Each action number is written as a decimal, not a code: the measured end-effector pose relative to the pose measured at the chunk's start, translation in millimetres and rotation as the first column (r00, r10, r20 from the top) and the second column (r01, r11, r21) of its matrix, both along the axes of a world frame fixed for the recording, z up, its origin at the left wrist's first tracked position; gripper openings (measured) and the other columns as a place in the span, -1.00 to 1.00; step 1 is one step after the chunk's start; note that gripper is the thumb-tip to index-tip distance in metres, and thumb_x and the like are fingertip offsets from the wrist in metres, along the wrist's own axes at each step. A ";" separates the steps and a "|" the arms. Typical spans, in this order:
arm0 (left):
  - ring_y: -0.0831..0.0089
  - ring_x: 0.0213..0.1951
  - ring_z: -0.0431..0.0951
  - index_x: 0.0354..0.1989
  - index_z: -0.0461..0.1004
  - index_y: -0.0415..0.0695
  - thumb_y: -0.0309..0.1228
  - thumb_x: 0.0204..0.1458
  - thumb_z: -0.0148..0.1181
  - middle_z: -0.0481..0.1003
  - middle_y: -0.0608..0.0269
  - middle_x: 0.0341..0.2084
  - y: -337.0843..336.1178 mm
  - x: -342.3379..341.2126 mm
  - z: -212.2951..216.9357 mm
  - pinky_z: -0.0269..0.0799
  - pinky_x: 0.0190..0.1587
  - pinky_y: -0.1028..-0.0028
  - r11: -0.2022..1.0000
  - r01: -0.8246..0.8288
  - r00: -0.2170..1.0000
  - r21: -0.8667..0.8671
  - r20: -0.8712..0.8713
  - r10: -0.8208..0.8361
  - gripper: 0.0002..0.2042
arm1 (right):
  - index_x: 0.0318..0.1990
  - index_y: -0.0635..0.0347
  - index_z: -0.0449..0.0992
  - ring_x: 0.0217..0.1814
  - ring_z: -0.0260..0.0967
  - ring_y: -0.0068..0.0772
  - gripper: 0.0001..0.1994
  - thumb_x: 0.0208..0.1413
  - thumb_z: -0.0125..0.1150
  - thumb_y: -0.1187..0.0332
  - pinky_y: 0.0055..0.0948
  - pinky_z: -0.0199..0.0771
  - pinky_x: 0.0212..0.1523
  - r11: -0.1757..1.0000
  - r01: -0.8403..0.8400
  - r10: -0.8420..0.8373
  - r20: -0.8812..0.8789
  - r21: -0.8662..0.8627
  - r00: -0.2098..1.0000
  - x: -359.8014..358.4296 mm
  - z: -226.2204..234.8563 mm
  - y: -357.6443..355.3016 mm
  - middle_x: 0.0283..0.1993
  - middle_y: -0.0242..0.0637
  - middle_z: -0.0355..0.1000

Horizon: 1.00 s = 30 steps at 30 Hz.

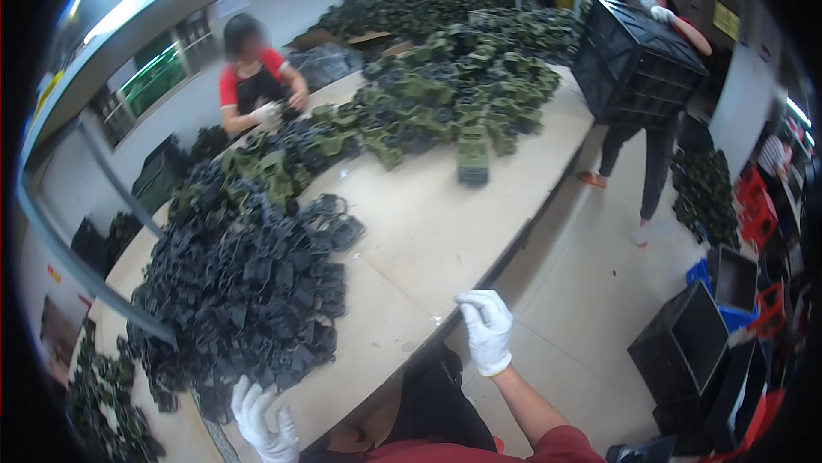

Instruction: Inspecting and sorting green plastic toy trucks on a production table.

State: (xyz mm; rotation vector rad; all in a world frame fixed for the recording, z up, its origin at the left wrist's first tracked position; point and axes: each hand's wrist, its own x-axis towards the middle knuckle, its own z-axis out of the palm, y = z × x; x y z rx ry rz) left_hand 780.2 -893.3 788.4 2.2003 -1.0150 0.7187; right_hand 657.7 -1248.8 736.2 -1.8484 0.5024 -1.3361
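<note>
My left hand (264, 418) wears a white glove and is open, its fingers spread and slightly bent beside the near edge of a heap of dark grey plastic parts (248, 283). Nothing shows in it. My right hand (486, 330), gloved in white too, hangs over the table's front edge with fingers loosely bent and apart from the thumb; it holds nothing I can see. Olive-green toy vehicles (419, 107) with dark parts are piled along the far part of the pale table (402, 249). One green toy truck (473, 155) stands at the front of that pile.
Across the table a person in red (253, 77) handles parts with gloved hands. At the right, another person carries a large black crate (638, 60). Black bins (685, 343) stand on the floor at right. A grey metal post (94, 266) rises at left.
</note>
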 end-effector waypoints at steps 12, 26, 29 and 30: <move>-0.16 0.43 0.06 0.31 0.25 -0.21 -0.15 -0.20 0.51 0.17 -0.24 0.34 145.5 -14.6 -33.1 0.05 0.39 0.01 0.716 -0.692 0.704 0.095 -0.132 0.698 -0.13 | -0.07 0.23 0.56 0.08 0.40 -0.09 -0.76 0.08 0.28 0.54 -0.18 0.34 0.21 0.849 -0.415 0.262 -0.422 -0.326 0.868 77.3 -30.7 79.3 -0.03 -0.15 0.49; -0.29 0.45 -0.09 0.42 0.12 -0.10 0.24 -0.20 0.39 0.13 -0.26 0.36 340.3 21.6 -93.7 -0.20 0.41 -0.16 0.223 -0.971 0.212 0.085 -0.122 0.970 0.04 | 0.00 0.34 0.54 0.00 0.45 -0.11 -0.77 0.27 0.20 0.41 -0.21 0.46 0.06 0.741 -0.356 0.052 -0.480 -0.569 0.876 101.4 -71.1 123.7 0.01 -0.08 0.49; -0.32 0.44 -0.06 0.42 0.18 0.18 0.21 -0.17 0.40 0.16 -0.17 0.37 387.0 62.5 -79.2 -0.10 0.35 -0.23 0.189 -0.974 0.186 0.124 -0.039 0.982 -0.06 | -0.04 0.34 0.56 -0.02 0.45 -0.11 -0.79 0.27 0.19 0.40 -0.20 0.43 0.06 0.744 -0.387 0.042 -0.540 -0.545 0.841 103.9 -69.0 121.7 -0.05 -0.10 0.52; -0.32 0.44 -0.08 0.42 0.20 0.29 0.21 -0.16 0.39 0.17 -0.13 0.38 403.1 77.1 -75.0 -0.11 0.33 -0.29 0.170 -0.969 0.179 0.180 0.036 0.983 -0.10 | -0.08 0.34 0.59 -0.04 0.45 -0.11 -0.81 0.26 0.19 0.41 -0.19 0.40 0.06 0.717 -0.393 0.038 -0.532 -0.575 0.846 104.1 -67.0 122.1 -0.11 -0.12 0.55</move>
